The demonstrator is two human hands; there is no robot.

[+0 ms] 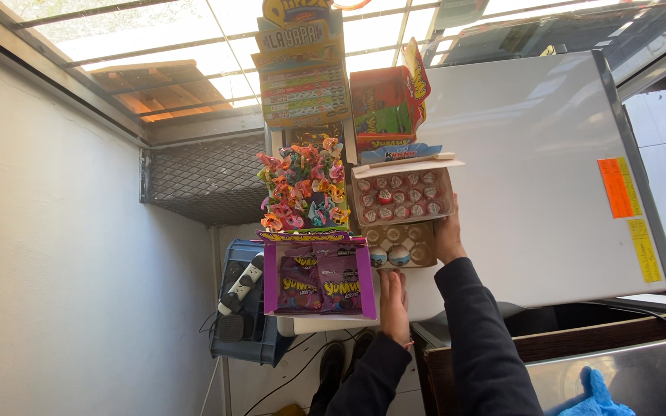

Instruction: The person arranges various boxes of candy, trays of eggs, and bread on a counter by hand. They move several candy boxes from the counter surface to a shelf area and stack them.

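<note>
Cardboard tray of foil-wrapped chocolate eggs, standing on the white counter beside the purple candy box, is gripped at its right edge by the right hand; the left hand is laid flat, fingers together, just below it.

The white desk lies bare across its right half, open for a hand to pass. Along its left edge, the purple cardboard snack box, the brown egg-candy tray and the colourful lollipop cluster stand packed together, blocking passage.
</note>
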